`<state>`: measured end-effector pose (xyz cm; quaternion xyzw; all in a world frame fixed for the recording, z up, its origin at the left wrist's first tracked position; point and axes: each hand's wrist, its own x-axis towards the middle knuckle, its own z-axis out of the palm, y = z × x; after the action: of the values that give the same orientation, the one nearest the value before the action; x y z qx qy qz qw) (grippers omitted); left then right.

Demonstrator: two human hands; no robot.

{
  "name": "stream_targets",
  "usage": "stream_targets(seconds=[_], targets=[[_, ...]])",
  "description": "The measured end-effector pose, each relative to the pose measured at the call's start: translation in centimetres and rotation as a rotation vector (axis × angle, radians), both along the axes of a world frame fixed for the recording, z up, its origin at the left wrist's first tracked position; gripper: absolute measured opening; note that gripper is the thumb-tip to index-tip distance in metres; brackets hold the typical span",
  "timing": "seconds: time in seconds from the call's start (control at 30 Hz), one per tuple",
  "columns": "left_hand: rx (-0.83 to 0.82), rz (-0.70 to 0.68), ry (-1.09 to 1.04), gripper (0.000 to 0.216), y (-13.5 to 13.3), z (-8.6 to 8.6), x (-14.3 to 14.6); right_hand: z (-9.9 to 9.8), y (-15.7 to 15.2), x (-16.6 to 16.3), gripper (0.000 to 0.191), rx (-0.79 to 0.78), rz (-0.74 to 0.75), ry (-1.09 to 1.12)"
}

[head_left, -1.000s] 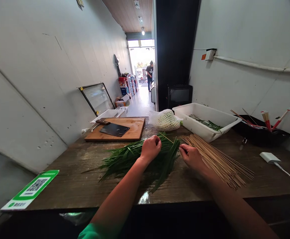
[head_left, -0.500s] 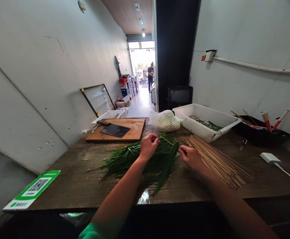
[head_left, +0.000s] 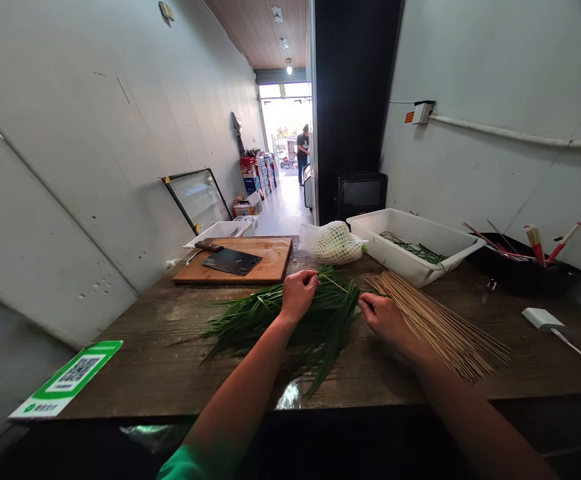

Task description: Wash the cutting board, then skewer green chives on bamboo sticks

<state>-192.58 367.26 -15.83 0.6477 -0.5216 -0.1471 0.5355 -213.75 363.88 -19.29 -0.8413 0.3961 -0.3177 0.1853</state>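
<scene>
My left hand [head_left: 300, 293] is closed in a pinch on one end of a thin bamboo skewer [head_left: 333, 283], above a pile of long green chives [head_left: 255, 313]. The skewer slants down to the right, into the top of a bunch of chives [head_left: 338, 333] that hangs toward the table's front edge. At that bunch's right side, my right hand [head_left: 379, 313] is closed, thumb and fingertips pinching what looks like the skewer's other end; the fingers partly hide it. Just right of this hand lies a fanned stack of bamboo skewers [head_left: 435, 327].
Behind the chives, a cleaver [head_left: 233, 261] lies on a wooden cutting board [head_left: 275, 257]. A net-wrapped bundle [head_left: 333, 243], a white tub [head_left: 395, 257] holding some chives, and a black tray [head_left: 535, 273] stand farther back. A white charger [head_left: 543, 319] lies right, a QR-code card [head_left: 70, 380] left.
Both hands keep nearly the same place and grip. The whole view has shifted very slightly; nothing has been picked up or let go.
</scene>
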Motion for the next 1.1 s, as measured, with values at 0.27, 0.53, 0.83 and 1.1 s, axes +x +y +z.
stream_targets(seconds=[0.27, 0.53, 0.83, 1.1], targets=[[0.005, 0.002, -0.051, 0.016, 0.1, -0.1, -0.1, -0.1, -0.1, 0.0, 0.027, -0.026, 0.024, -0.021], [-0.004, 0.02, -0.232, 0.016, 0.3, -0.2, -0.6, -0.1, 0.0, 0.1, 0.026, -0.041, 0.033, -0.044], [-0.025, -0.397, -0.447, 0.023, 1.3, -0.7, -3.3, -0.1, -0.2, 0.1, 0.027, -0.061, 0.048, -0.109], [0.113, -0.289, -0.678, 0.015, 1.4, 0.7, -0.7, 0.5, -0.7, -0.6, 0.029, -0.058, -0.08, -0.171]])
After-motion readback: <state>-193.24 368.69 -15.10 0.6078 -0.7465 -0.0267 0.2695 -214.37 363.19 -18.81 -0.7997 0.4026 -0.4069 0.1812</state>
